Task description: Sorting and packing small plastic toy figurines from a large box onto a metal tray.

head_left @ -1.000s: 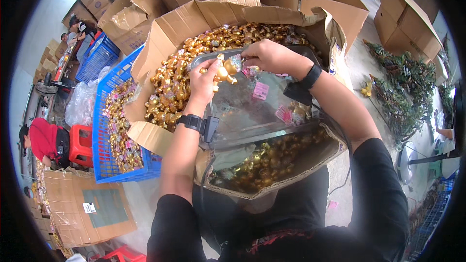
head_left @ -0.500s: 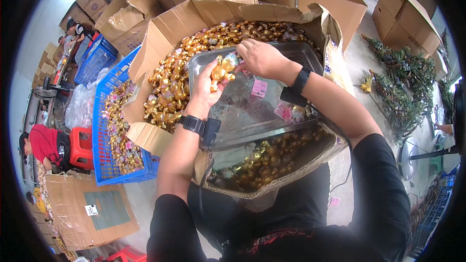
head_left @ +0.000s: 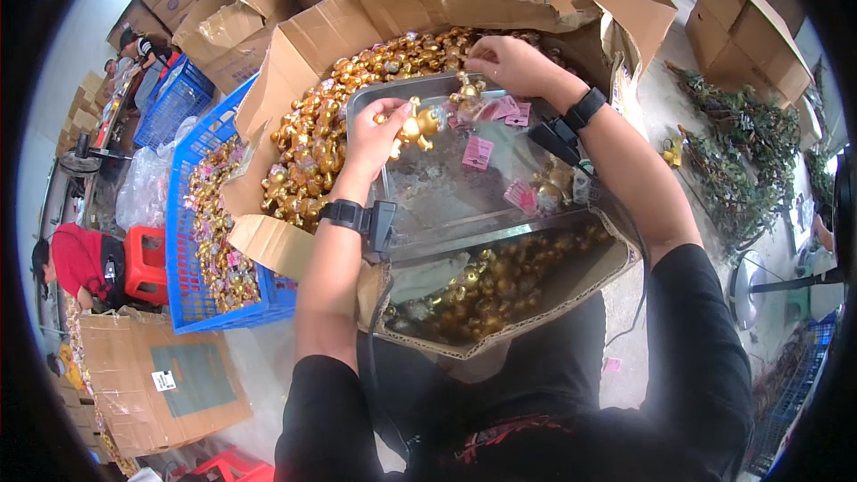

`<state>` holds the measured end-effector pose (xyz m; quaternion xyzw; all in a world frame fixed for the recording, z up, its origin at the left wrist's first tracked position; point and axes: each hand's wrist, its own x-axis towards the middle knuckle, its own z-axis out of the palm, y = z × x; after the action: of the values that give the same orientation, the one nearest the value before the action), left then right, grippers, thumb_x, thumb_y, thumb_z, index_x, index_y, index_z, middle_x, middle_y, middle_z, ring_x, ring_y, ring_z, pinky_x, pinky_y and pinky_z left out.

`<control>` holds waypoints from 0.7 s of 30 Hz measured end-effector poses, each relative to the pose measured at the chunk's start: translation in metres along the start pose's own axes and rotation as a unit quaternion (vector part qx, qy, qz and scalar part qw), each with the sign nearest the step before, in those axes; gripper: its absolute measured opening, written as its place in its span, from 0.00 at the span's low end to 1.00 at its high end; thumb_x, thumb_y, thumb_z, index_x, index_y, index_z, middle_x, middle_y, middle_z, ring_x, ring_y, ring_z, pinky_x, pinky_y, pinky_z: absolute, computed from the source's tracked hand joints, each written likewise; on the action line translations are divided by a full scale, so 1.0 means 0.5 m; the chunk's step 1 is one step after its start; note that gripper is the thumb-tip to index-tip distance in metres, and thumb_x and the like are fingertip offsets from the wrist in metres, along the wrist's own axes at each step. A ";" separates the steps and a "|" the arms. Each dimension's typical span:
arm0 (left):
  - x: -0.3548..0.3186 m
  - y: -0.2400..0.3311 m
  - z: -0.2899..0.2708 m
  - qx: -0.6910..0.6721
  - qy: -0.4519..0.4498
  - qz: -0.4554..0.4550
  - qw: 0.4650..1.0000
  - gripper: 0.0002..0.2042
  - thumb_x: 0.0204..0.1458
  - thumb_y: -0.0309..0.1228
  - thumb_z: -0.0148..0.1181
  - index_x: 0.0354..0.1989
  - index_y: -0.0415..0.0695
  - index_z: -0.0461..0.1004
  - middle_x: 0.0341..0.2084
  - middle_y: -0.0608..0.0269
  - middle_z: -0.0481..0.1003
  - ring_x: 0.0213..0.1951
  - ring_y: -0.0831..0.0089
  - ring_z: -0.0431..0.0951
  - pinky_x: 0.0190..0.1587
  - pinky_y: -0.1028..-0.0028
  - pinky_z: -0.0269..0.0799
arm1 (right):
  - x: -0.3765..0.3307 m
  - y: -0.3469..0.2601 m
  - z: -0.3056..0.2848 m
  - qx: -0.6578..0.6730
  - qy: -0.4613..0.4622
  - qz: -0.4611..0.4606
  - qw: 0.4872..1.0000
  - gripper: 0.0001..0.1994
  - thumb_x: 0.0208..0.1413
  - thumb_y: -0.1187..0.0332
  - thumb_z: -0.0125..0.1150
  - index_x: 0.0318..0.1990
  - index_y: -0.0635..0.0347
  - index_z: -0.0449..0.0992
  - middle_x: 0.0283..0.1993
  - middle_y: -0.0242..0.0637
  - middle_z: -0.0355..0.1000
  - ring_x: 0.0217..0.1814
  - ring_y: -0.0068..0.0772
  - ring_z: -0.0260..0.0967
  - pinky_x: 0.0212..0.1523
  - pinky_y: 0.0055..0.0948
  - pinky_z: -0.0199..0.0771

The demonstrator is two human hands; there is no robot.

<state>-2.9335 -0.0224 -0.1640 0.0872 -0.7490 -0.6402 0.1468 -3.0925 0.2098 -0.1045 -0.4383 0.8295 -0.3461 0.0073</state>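
My left hand (head_left: 375,138) grips a shiny gold ornament (head_left: 412,127) above the left end of a metal tray (head_left: 446,205). My right hand (head_left: 509,62) reaches over the tray's far edge and pinches another small gold ornament (head_left: 468,89) by its top. Pink tags (head_left: 478,152) lie scattered on the tray, with one gold ornament (head_left: 553,180) near its right side. The tray rests across a large cardboard box (head_left: 295,45) heaped with gold ornaments (head_left: 308,161). A smaller box of gold ornaments (head_left: 500,290) sits on my lap beneath the tray.
A blue plastic crate (head_left: 183,241) holding more gold ornaments stands left of the big box. Several open cardboard boxes (head_left: 750,27) ring the far side. Green branches (head_left: 741,161) lie on the floor at right. A person in red (head_left: 76,259) sits by a red stool (head_left: 143,263) at left.
My right hand has moved from the tray's middle up to its far edge. My left hand has dropped slightly, still holding its gold ornament.
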 end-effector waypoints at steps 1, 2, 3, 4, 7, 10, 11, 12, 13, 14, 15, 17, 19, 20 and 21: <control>-0.002 0.000 -0.007 -0.001 0.001 0.000 1.000 0.12 0.58 0.35 0.63 0.41 0.38 0.77 0.32 0.62 0.80 0.32 0.81 0.76 0.36 0.79 0.72 | 0.005 0.017 0.005 -0.042 0.033 0.023 0.998 0.17 0.58 0.59 0.62 0.43 0.67 0.76 0.37 0.48 0.78 0.40 0.47 0.76 0.42 0.38 0.75; -0.005 -0.001 -0.010 0.083 0.010 0.005 0.996 0.13 0.57 0.36 0.63 0.41 0.38 0.77 0.32 0.61 0.80 0.32 0.81 0.76 0.37 0.78 0.72 | 0.003 0.027 0.004 -0.129 0.030 0.046 0.990 0.12 0.55 0.65 0.60 0.39 0.66 0.78 0.37 0.51 0.78 0.41 0.51 0.77 0.42 0.39 0.76; -0.007 0.000 -0.013 0.166 0.018 0.010 0.986 0.13 0.57 0.37 0.64 0.41 0.38 0.78 0.31 0.61 0.80 0.32 0.80 0.77 0.38 0.77 0.72 | 0.000 0.049 0.009 -0.131 0.029 0.046 0.990 0.12 0.55 0.65 0.60 0.39 0.66 0.78 0.37 0.51 0.78 0.41 0.51 0.77 0.42 0.39 0.76; -0.001 -0.003 -0.014 0.191 0.032 0.049 0.980 0.12 0.56 0.36 0.63 0.40 0.38 0.78 0.31 0.60 0.81 0.34 0.77 0.78 0.40 0.74 0.73 | -0.004 0.087 0.020 -0.229 -0.061 0.083 0.968 0.10 0.52 0.68 0.60 0.36 0.65 0.80 0.37 0.52 0.78 0.40 0.52 0.77 0.41 0.41 0.76; 0.004 -0.005 -0.055 0.211 0.207 0.129 0.947 0.09 0.55 0.33 0.62 0.38 0.39 0.78 0.31 0.59 0.81 0.36 0.72 0.80 0.41 0.72 0.73 | -0.023 0.105 0.072 -0.321 -0.202 0.087 0.921 0.09 0.44 0.74 0.61 0.34 0.65 0.82 0.40 0.56 0.77 0.43 0.53 0.77 0.42 0.44 0.78; 0.019 -0.023 -0.115 0.361 0.292 0.050 0.884 0.11 0.53 0.35 0.60 0.38 0.41 0.80 0.37 0.48 0.80 0.40 0.56 0.80 0.48 0.62 0.73 | -0.031 0.179 0.143 -0.318 -0.175 0.107 0.926 0.11 0.42 0.75 0.61 0.35 0.65 0.82 0.41 0.53 0.78 0.43 0.53 0.77 0.43 0.43 0.78; 0.014 -0.023 -0.129 0.467 0.312 0.009 0.827 0.13 0.52 0.37 0.60 0.37 0.40 0.79 0.40 0.46 0.79 0.42 0.51 0.79 0.50 0.58 0.72 | -0.036 0.185 0.152 -0.303 -0.139 0.131 0.934 0.11 0.41 0.76 0.61 0.35 0.65 0.82 0.40 0.52 0.78 0.44 0.53 0.77 0.43 0.42 0.78; 0.011 -0.022 -0.142 0.476 0.278 -0.111 0.827 0.19 0.50 0.41 0.60 0.44 0.39 0.79 0.47 0.37 0.75 0.51 0.43 0.75 0.56 0.53 0.69 | -0.042 0.195 0.151 -0.306 -0.149 0.118 0.933 0.11 0.41 0.75 0.61 0.34 0.65 0.82 0.39 0.53 0.78 0.44 0.53 0.77 0.43 0.41 0.79; 0.008 -0.022 -0.152 0.475 0.281 -0.112 0.827 0.19 0.50 0.41 0.60 0.44 0.39 0.79 0.47 0.37 0.75 0.51 0.43 0.75 0.56 0.53 0.69 | -0.042 0.192 0.145 -0.307 -0.151 0.115 0.933 0.11 0.41 0.75 0.61 0.34 0.65 0.82 0.39 0.53 0.78 0.44 0.53 0.77 0.43 0.41 0.79; 0.008 -0.022 -0.160 0.499 0.177 -0.208 0.822 0.22 0.50 0.40 0.60 0.49 0.39 0.76 0.49 0.34 0.73 0.54 0.42 0.73 0.58 0.53 0.67 | -0.042 0.190 0.137 -0.312 -0.186 0.117 0.925 0.10 0.40 0.75 0.62 0.34 0.65 0.82 0.39 0.54 0.78 0.44 0.53 0.77 0.43 0.41 0.79; 0.011 -0.024 -0.162 0.513 0.069 -0.298 0.802 0.25 0.49 0.40 0.60 0.55 0.39 0.73 0.52 0.32 0.71 0.57 0.40 0.71 0.60 0.54 0.66 | -0.042 0.189 0.127 -0.316 -0.221 0.119 0.915 0.10 0.40 0.75 0.62 0.33 0.64 0.82 0.38 0.55 0.78 0.44 0.53 0.77 0.43 0.41 0.79; 0.017 -0.039 -0.175 0.497 0.077 -0.340 0.795 0.31 0.49 0.35 0.59 0.64 0.41 0.65 0.61 0.27 0.60 0.62 0.37 0.64 0.63 0.55 0.63 | -0.031 0.164 0.112 -0.334 -0.238 0.110 0.905 0.11 0.38 0.73 0.63 0.33 0.64 0.82 0.37 0.56 0.77 0.43 0.53 0.78 0.42 0.41 0.79; 0.015 -0.079 -0.196 0.549 0.104 -0.300 0.773 0.32 0.48 0.29 0.58 0.66 0.41 0.61 0.68 0.30 0.48 0.64 0.33 0.59 0.63 0.53 0.64 | -0.025 0.133 0.096 -0.342 -0.226 0.108 0.906 0.11 0.40 0.67 0.64 0.31 0.64 0.82 0.36 0.55 0.77 0.41 0.53 0.78 0.41 0.41 0.79; 0.016 -0.078 -0.194 0.507 0.111 -0.316 0.794 0.34 0.47 0.26 0.58 0.67 0.40 0.58 0.70 0.32 0.40 0.66 0.31 0.54 0.61 0.51 0.65 | -0.021 0.118 0.086 -0.342 -0.227 0.107 0.905 0.11 0.40 0.67 0.64 0.31 0.64 0.82 0.36 0.55 0.77 0.41 0.53 0.78 0.41 0.41 0.79; 0.020 -0.083 -0.195 0.507 0.112 -0.318 0.793 0.34 0.47 0.26 0.58 0.67 0.40 0.58 0.70 0.32 0.40 0.66 0.31 0.54 0.61 0.51 0.65 | -0.015 0.103 0.074 -0.329 -0.173 0.099 0.923 0.13 0.42 0.64 0.63 0.30 0.65 0.82 0.35 0.55 0.77 0.40 0.53 0.78 0.41 0.41 0.79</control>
<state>-2.9131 -0.1234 -0.1906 0.4530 -0.8748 -0.1651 -0.0473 -3.1133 0.2135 -0.1649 -0.3848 0.9216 0.0298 0.0400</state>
